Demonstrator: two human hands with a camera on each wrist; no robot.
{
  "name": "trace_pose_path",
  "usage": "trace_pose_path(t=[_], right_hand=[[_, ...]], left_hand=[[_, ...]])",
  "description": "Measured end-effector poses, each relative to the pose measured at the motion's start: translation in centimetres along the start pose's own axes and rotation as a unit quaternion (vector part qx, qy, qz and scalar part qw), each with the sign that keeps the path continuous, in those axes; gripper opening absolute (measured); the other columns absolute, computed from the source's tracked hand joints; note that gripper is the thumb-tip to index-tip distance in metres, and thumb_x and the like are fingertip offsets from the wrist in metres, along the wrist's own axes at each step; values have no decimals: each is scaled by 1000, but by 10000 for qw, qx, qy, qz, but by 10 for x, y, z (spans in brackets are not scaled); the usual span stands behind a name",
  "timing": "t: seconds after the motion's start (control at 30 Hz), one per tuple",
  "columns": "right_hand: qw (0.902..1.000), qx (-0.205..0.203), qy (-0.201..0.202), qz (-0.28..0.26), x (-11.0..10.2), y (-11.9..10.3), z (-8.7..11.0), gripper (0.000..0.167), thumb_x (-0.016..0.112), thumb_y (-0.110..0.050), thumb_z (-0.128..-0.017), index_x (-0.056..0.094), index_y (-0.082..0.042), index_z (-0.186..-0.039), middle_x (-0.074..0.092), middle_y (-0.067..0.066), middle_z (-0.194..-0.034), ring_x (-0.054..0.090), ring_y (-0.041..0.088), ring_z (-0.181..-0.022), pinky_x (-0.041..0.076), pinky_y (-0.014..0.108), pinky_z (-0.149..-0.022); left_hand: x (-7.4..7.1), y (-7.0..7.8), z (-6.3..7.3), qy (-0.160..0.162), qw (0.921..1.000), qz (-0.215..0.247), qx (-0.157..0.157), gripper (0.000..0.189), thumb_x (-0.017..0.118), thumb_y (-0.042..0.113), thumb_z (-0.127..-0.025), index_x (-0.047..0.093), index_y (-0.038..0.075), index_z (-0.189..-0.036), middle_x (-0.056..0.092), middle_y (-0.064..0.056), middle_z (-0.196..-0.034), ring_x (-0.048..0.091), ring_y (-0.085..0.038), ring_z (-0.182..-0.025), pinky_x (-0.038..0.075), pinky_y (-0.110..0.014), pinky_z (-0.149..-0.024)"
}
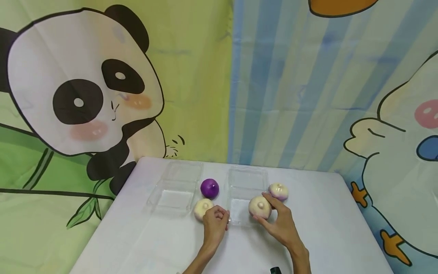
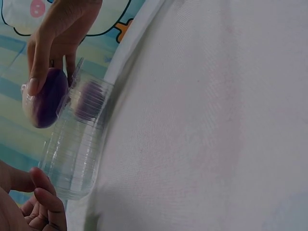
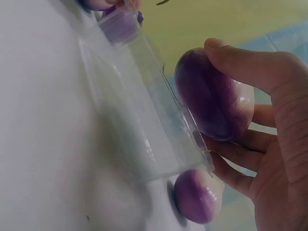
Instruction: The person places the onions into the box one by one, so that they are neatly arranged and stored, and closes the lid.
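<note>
My right hand [image 1: 283, 226] grips a glossy purple-and-white turnip [image 1: 259, 208] between thumb and fingers, root nub up, over the right part of an open clear plastic box [image 1: 238, 211]. In the right wrist view the turnip [image 3: 211, 96] is just above the box rim, its purple side toward the box. At the box's front left corner, my left hand [image 1: 215, 224] pinches the rim with thumb and forefinger, the other fingers curled. Right of the box sits another turnip [image 1: 278, 191]. Beside my left hand is a turnip [image 1: 202, 209], with a purple-side-up one [image 1: 210, 188] behind it.
A second clear plastic box [image 1: 176, 199] stands open at the left, its lid folded back. White cloth covers the table [image 1: 137, 243]. A dark object [image 1: 275, 270] shows at the bottom edge. Behind hangs a printed curtain [image 1: 195, 76] with a panda.
</note>
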State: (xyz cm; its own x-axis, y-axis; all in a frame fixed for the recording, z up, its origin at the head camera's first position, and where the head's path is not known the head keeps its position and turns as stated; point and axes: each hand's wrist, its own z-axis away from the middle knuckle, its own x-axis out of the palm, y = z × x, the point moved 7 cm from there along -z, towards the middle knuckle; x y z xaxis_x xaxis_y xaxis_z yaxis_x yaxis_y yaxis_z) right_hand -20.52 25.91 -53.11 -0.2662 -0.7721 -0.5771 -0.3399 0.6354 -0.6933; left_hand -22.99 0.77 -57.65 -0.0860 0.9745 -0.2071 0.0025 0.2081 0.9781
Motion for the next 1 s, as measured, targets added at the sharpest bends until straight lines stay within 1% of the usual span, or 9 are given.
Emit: trace_pose_path(t=[0.13,0.17,0.27,0.37,0.47,0.6,0.73,0.87,1.0], right_hand=[[9997,34,-137,-215,7,-3,-3,83,103,-25,-73,66,-6,-146,76,8,-138,73,18,-120,45,7,-106],[9996,36,-177,-230,9,-4,-4,84,103,-25,-74,66,-6,-146,76,7,-137,73,19,-122,47,10,-107],[9994,31,-274,-199,15,-6,-7,84,103,-28,-75,66,-7,-147,76,6,-138,72,19,-123,54,20,-106],[9992,59,-341,-184,22,-5,-9,84,102,-31,-76,65,-8,-148,75,3,-140,71,16,-123,59,36,-105],[9986,77,-474,-206,30,-3,-7,85,101,-34,-77,64,-9,-150,75,2,-141,71,13,-118,60,36,-103],[9981,66,-581,-190,37,-4,-7,86,101,-34,-77,65,-9,-150,75,1,-139,69,8,-109,60,33,-97],[9983,46,-536,-208,39,-7,-11,85,102,-30,-76,65,-7,-149,75,2,-139,69,7,-109,60,33,-97],[9982,-55,-569,-183,42,-10,-13,84,101,-31,-77,65,-5,-149,76,4,-139,69,9,-112,60,35,-98],[9981,-92,-600,-139,44,-11,-13,85,101,-32,-76,66,-3,-147,77,6,-138,71,9,-111,61,36,-97]], left_hand=[[3,0,-2,-15,10000,2,-7,16,77,3,-96,70,6,-82,73,-14,-65,58,-9,-43,47,-21,-47],[3,0,-3,-19,10000,22,-19,16,77,2,-96,70,6,-82,73,-15,-65,58,-8,-42,47,-21,-47],[4,0,-5,-32,10000,75,-15,17,76,2,-96,70,6,-81,73,-17,-65,58,-8,-42,48,-21,-47],[5,0,-6,-38,10000,59,31,16,76,3,-97,70,6,-82,73,-19,-66,58,-8,-43,47,-20,-47],[6,-2,-4,-19,10000,51,-19,16,77,2,-96,70,5,-82,73,-18,-66,58,-8,-43,47,-20,-46],[6,-4,-2,-36,9998,175,-82,15,76,1,-96,70,3,-83,73,-18,-67,58,-8,-43,48,-21,-46],[6,-3,-4,-45,9998,205,-13,14,76,2,-96,70,3,-83,74,-20,-68,58,-7,-43,48,-20,-45],[4,-3,-4,13,9999,116,-29,15,77,3,-96,70,4,-83,74,-19,-67,57,-7,-42,43,-19,-44],[5,-6,-2,-53,9999,129,-66,16,77,3,-95,69,4,-82,73,-17,-65,58,-7,-41,43,-20,-43]])
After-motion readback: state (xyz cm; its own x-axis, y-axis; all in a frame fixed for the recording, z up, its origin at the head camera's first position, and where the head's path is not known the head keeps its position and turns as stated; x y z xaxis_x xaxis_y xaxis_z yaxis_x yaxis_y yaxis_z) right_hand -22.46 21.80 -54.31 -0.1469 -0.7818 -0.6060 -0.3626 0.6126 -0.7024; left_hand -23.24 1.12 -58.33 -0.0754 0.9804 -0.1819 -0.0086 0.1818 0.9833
